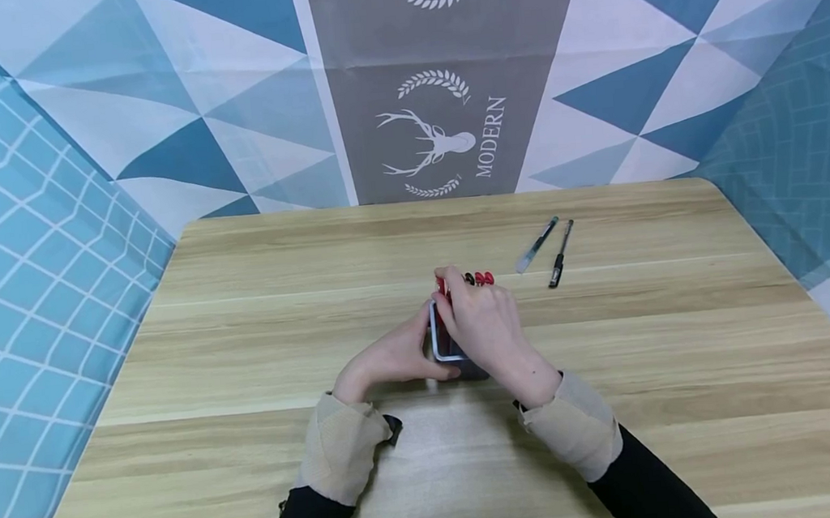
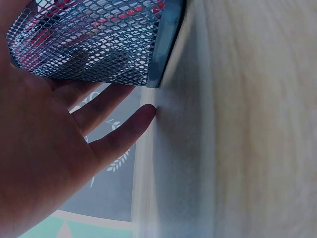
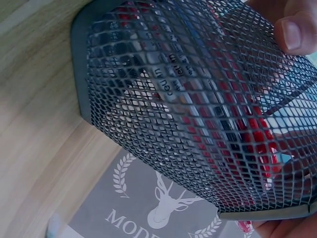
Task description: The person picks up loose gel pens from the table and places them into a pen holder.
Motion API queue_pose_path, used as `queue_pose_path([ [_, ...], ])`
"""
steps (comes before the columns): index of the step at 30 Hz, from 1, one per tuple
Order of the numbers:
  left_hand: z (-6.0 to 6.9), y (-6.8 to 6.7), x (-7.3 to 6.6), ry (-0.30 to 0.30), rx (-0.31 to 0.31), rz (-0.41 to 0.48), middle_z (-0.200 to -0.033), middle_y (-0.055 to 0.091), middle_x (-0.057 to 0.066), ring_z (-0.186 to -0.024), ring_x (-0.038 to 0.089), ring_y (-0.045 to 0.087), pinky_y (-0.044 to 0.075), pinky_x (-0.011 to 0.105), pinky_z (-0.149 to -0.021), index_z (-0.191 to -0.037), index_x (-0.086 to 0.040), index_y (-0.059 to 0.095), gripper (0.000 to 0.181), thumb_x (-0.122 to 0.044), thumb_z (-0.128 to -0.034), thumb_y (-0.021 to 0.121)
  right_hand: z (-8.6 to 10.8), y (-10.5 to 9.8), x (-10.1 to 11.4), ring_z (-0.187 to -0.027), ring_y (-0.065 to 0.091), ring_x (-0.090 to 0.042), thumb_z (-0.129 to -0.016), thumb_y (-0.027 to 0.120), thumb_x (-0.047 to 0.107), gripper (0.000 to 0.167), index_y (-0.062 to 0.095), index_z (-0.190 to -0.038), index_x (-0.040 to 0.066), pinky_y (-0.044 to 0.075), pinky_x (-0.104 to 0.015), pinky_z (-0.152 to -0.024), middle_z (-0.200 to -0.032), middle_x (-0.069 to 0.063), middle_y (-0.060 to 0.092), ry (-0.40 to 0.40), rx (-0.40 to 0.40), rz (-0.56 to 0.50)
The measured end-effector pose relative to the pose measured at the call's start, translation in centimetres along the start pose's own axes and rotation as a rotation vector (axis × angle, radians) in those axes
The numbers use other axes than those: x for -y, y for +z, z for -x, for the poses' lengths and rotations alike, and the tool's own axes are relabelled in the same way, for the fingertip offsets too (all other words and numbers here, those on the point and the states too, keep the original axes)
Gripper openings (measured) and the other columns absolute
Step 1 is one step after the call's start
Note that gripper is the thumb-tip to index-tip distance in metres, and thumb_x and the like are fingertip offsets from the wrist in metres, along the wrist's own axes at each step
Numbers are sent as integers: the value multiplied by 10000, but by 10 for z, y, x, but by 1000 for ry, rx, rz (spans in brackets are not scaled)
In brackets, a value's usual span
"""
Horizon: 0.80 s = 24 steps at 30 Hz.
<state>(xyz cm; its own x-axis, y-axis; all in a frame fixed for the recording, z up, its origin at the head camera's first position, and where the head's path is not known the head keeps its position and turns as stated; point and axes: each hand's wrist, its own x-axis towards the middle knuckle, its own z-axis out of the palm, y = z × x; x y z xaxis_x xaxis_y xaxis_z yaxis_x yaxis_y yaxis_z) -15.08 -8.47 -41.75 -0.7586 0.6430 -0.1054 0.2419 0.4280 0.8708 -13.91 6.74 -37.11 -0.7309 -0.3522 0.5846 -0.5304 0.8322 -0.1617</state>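
Note:
A dark wire-mesh pen holder (image 3: 124, 106) stands on the wooden table, with several red, black and clear pens (image 3: 171, 79) inside. My left hand (image 1: 400, 354) grips the holder from its left side, thumb on the near face and fingers (image 2: 106, 106) around the far face. Over the holder's mouth is my right hand (image 1: 490, 330), its thumb and index finger curled on a red pen (image 1: 441, 286) at the top. Red and black pen ends (image 1: 480, 278) show beyond its knuckles. The right hand hides part of the rim.
Two loose pens lie beyond the holder to the right: one with a clear and blue body (image 1: 537, 245), one black (image 1: 561, 256). The wooden table (image 1: 246, 345) meets a patterned cloth (image 1: 412, 40) at its far edge.

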Motion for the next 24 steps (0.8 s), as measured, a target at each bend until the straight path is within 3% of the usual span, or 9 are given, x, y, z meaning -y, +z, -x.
queue_pose_path([
  [7, 0, 0, 1, -7, 0, 2, -1235, 480, 20, -1031, 102, 522, 404, 286, -932, -1408, -207, 149, 953, -158, -687, 770, 1, 0, -1, -359, 369, -93, -853, 602, 191, 296, 546, -1107, 50, 292, -241, -345, -478, -7, 490, 0, -10, -12],
  [12, 0, 0, 1, -12, -4, 10, -1281, 459, -7, -1074, 105, 497, 377, 313, -966, -1426, -248, 115, 1000, -184, -680, 778, 0, -5, -9, -347, 318, -81, -855, 594, 188, 324, 533, -1132, 33, 244, -221, -337, -428, 20, 392, -5, -119, -51],
  [18, -1, 0, 1, 2, -29, -25, -1309, 449, -15, -1150, 112, 452, 335, 335, -1007, -1422, -260, 140, 1015, -189, -650, 795, -5, -16, -30, -351, 281, -76, -821, 528, 84, 104, 559, -880, 4, 200, -217, -343, -458, 5, 418, -16, -285, -107],
  [24, -1, 0, 1, -31, -38, -48, -1363, 412, -3, -1234, 138, 394, 305, 366, -1037, -1433, -266, 129, 1057, -213, -625, 809, -7, -29, -60, -375, 341, -109, -746, 479, 72, 85, 545, -759, 18, 220, -232, -358, -485, -44, 497, 78, -311, -81],
])
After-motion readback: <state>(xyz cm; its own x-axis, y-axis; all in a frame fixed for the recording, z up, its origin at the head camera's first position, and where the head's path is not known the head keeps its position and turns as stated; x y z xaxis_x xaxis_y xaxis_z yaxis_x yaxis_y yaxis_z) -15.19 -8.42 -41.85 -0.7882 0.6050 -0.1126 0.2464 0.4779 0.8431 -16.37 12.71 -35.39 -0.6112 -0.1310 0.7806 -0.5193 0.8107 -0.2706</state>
